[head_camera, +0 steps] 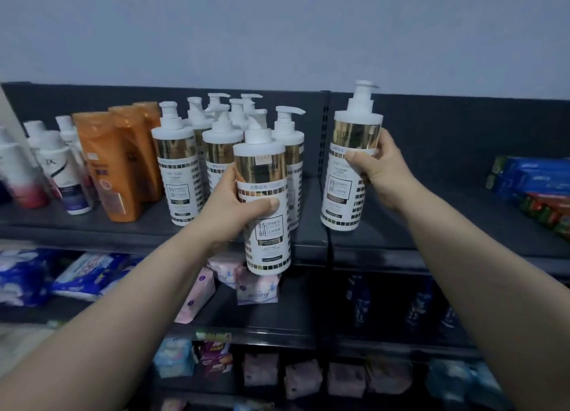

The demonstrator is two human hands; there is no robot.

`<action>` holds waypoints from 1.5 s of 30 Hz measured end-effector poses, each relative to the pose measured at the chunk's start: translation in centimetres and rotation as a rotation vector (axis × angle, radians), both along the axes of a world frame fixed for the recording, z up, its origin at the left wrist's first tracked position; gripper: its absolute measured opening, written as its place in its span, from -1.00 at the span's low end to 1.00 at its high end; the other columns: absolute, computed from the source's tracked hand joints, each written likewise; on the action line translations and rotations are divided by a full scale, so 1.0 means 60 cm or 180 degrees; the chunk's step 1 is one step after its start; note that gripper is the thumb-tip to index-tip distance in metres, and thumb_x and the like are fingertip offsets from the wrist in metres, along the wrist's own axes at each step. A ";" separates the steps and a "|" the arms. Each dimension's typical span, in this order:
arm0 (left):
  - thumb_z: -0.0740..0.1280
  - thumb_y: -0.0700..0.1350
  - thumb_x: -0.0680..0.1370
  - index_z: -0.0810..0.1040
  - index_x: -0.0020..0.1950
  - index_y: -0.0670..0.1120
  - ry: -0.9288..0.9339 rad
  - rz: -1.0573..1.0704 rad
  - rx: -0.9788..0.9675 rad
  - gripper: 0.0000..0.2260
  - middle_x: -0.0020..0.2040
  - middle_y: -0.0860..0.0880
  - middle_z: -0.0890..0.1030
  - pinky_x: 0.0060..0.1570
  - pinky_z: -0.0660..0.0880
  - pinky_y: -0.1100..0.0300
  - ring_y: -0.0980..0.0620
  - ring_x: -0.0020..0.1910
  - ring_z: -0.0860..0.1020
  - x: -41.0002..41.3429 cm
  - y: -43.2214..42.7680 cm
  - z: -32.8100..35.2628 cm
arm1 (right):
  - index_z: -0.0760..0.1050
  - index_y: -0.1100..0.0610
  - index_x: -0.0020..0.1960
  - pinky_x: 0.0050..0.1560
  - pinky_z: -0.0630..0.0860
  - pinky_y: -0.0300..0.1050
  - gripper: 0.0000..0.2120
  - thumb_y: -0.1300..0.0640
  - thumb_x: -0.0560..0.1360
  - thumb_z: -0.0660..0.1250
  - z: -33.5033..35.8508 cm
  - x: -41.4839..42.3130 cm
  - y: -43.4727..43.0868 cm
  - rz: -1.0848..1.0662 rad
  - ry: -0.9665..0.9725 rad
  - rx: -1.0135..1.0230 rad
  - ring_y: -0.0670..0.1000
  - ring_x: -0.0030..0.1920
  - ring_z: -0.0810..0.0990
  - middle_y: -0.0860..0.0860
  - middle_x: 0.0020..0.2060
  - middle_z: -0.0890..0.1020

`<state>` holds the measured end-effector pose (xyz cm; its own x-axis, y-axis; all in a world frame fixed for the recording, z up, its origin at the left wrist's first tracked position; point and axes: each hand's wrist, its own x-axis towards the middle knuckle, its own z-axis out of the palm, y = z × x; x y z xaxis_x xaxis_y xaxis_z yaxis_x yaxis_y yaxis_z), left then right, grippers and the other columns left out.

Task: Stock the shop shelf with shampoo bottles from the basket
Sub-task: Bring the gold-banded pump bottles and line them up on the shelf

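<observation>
Each of my hands holds a white pump shampoo bottle with a gold band. My left hand (237, 207) grips one bottle (265, 225) in front of the top shelf's edge, its base hanging below the shelf lip. My right hand (381, 170) grips a second bottle (348, 179) upright, just right of the shelf's upright post, its base at or just above the dark top shelf (308, 225). Several identical bottles (182, 170) stand grouped on the shelf behind the left-hand bottle. The basket is out of view.
Orange bottles (120, 164) and white bottles with dark labels (61, 170) stand at the shelf's left. Blue and red packs (536, 188) lie at the far right. Lower shelves hold soft packets (197, 296) and dark bottles (357, 299).
</observation>
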<state>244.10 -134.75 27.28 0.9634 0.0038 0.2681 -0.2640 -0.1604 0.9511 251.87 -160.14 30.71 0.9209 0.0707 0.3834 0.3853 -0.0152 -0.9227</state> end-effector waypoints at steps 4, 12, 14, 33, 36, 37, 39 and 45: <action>0.54 -0.23 0.35 0.32 0.33 -0.06 -0.0042 0.0153 0.0040 -0.36 0.09 -0.01 0.62 -0.02 0.56 0.16 0.08 0.03 0.63 0.013 0.003 0.007 | 0.34 0.11 0.30 0.01 0.57 -0.05 -0.52 0.30 0.45 0.41 -0.009 0.086 0.014 0.0198 0.0113 -0.0065 -0.02 -0.04 0.63 0.02 -0.01 0.62; 0.52 -0.15 0.30 0.32 0.37 -0.07 -0.0105 0.0347 0.0087 -0.31 0.15 -0.04 0.63 0.03 0.58 0.12 0.01 0.11 0.62 0.023 0.002 0.002 | 0.33 0.10 0.32 0.11 0.55 0.02 -0.45 0.33 0.41 0.44 -0.061 0.206 0.055 0.0758 0.0302 0.0016 0.02 0.02 0.63 0.05 0.02 0.63; 0.54 -0.13 0.28 0.31 0.38 -0.05 -0.0098 0.0360 0.0073 -0.28 0.17 -0.03 0.62 0.08 0.57 0.11 0.02 0.13 0.61 0.021 -0.002 0.003 | 0.34 0.07 0.30 0.14 0.55 0.06 -0.47 0.32 0.42 0.45 -0.066 0.221 0.068 0.0973 0.0326 0.0069 0.07 0.09 0.62 0.07 0.06 0.63; 0.56 -0.04 0.22 0.35 0.31 0.03 -0.0002 0.0471 0.0025 -0.29 0.12 0.02 0.64 0.02 0.58 0.16 0.05 0.12 0.62 0.003 -0.022 -0.016 | 0.29 0.09 0.39 0.27 0.48 -0.03 -0.35 0.12 0.39 0.50 -0.071 0.262 0.083 0.1507 0.0151 -0.1284 -0.13 0.15 0.56 -0.11 0.09 0.59; 0.54 -0.13 0.27 0.37 0.27 0.03 0.0011 0.0452 -0.0042 -0.37 0.10 0.00 0.64 0.02 0.58 0.15 0.03 0.10 0.63 -0.001 -0.024 -0.017 | 0.26 0.03 0.44 0.36 0.40 0.02 -0.15 -0.16 0.25 0.51 -0.071 0.258 0.089 0.1562 0.0124 -0.1460 -0.13 0.26 0.50 -0.14 0.20 0.56; 0.51 -0.17 0.29 0.38 0.26 0.02 0.0012 0.0443 -0.0081 -0.41 0.08 0.01 0.65 0.01 0.58 0.15 0.03 0.09 0.63 -0.001 -0.024 -0.018 | 0.22 0.00 0.48 0.40 0.36 0.01 -0.16 -0.13 0.30 0.50 -0.073 0.258 0.088 0.1620 0.0094 -0.1524 -0.13 0.31 0.45 -0.14 0.27 0.52; 0.50 -0.20 0.30 0.39 0.25 -0.01 0.0031 0.0413 -0.0123 -0.44 0.07 -0.02 0.65 0.02 0.58 0.12 0.00 0.08 0.63 -0.002 -0.026 -0.020 | 0.07 -0.03 0.55 0.46 0.24 -0.02 -0.17 -0.04 0.42 0.45 -0.078 0.255 0.077 0.1508 0.0067 -0.1571 -0.10 0.42 0.33 -0.08 0.42 0.39; 0.49 -0.22 0.32 0.37 0.30 -0.05 -0.0005 0.0170 -0.0168 -0.41 0.08 -0.01 0.64 0.02 0.58 0.14 0.03 0.08 0.63 0.003 -0.043 -0.018 | 0.18 0.05 0.51 0.24 0.41 -0.24 -0.46 0.17 0.58 0.27 -0.040 0.128 0.037 0.0594 -0.0683 -0.0914 -0.11 0.24 0.45 0.05 0.31 0.44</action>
